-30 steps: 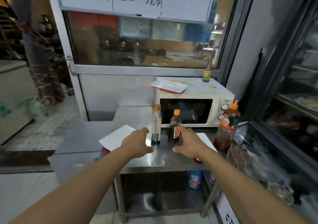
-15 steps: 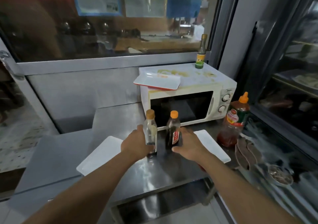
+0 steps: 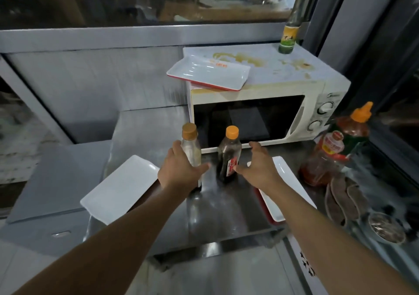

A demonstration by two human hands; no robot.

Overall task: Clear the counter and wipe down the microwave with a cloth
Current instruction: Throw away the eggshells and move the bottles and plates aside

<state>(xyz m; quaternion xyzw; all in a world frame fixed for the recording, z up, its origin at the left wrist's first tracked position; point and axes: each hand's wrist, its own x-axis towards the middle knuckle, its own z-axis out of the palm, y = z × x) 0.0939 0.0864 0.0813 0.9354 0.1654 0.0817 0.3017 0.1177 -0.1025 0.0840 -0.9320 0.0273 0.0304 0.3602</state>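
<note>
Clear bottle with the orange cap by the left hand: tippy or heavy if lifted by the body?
Probably light: the tall clear plastic bottle with the orange cap looks mostly empty, with only a dark layer near its base. Likely tippy when nudged, being tall and narrow on the smooth steel counter. The left hand wraps its lower body, so a mid-body lift should stay stable, though thin plastic may flex.

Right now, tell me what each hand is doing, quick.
Left hand: fingers wrapped round the clear bottle, holding it.
Right hand: open, fingers spread beside the dark sauce bottle, not gripping it.
</note>
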